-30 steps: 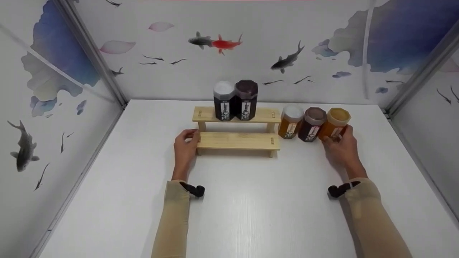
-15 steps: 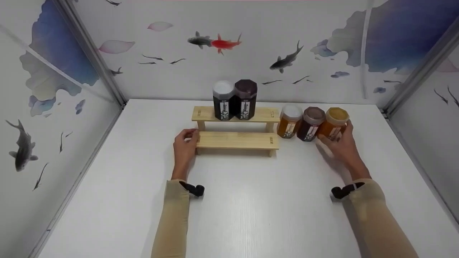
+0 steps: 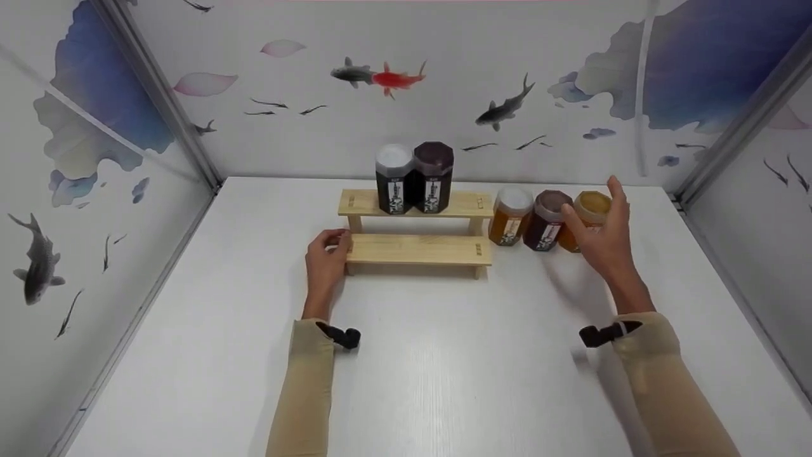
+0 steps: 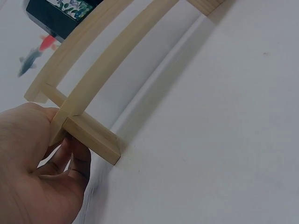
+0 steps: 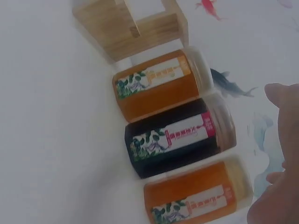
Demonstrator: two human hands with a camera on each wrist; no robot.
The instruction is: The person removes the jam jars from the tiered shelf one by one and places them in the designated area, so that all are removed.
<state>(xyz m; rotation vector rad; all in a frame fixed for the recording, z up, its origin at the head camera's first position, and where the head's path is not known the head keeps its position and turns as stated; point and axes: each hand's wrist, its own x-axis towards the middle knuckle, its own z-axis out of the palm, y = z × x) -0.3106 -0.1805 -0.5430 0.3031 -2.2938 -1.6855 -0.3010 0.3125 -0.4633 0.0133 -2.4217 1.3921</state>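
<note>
My left hand [image 3: 327, 261] grips the left end of a two-tier wooden rack [image 3: 419, 249]. In the left wrist view, its fingers [image 4: 80, 161] curl under the lower shelf beside a leg. On the rack's upper shelf stand a dark jar with a white lid [image 3: 394, 181] and a dark jar with a dark lid [image 3: 434, 181]. My right hand [image 3: 606, 247] is raised with thumb and fingers spread, holding nothing. Behind it stands an amber jar with a yellowish lid [image 3: 594, 203], partly hidden in the head view. The right wrist view shows its label fully.
Right of the rack, an amber jar with a whitish lid [image 3: 509, 223] and a dark jar with a brownish lid [image 3: 544, 223] stand in a row with the yellow-lidded one. White walls [image 3: 444, 38] printed with fish enclose the white table [image 3: 444, 362].
My right hand has let go of the yellow-lidded amber jar and lifted above it, fingers spreading. My left hand has kept its grip on the rack.
</note>
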